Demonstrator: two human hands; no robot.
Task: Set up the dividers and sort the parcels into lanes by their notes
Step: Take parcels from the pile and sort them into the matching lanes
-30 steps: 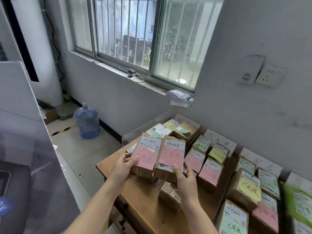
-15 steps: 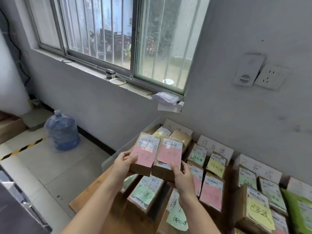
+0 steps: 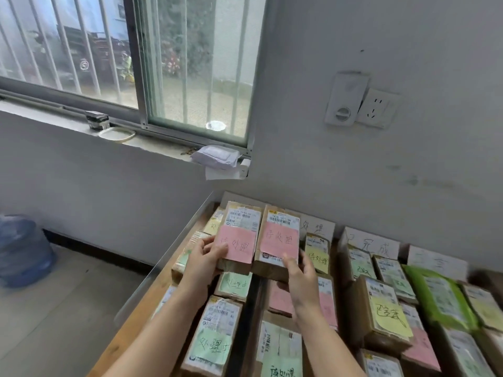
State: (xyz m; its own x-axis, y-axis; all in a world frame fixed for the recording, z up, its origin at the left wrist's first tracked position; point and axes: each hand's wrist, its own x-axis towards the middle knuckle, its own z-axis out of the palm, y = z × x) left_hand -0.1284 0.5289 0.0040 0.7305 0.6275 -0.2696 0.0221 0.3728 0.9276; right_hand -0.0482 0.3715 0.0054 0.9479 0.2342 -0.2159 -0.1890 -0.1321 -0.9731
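The left hand (image 3: 202,261) grips a brown cardboard parcel with a pink handwritten note (image 3: 239,235), thumb on the note and fingers curled round its side. The right hand (image 3: 302,273) holds a second brown pink-noted parcel (image 3: 279,235) by its near end, thumb on top. The two parcels touch side by side, raised over the wooden table (image 3: 141,303). Below them, a dark upright divider (image 3: 251,308) separates a lane of green-noted parcels (image 3: 215,336) from a lane holding pink-noted ones (image 3: 280,297).

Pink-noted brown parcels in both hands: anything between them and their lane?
No barrier visible. The left hand and right hand hold the two brown cardboard parcels with pink notes raised. The lane before the white sign card carries a yellow-noted parcel and pink-noted packets, leaving little room.
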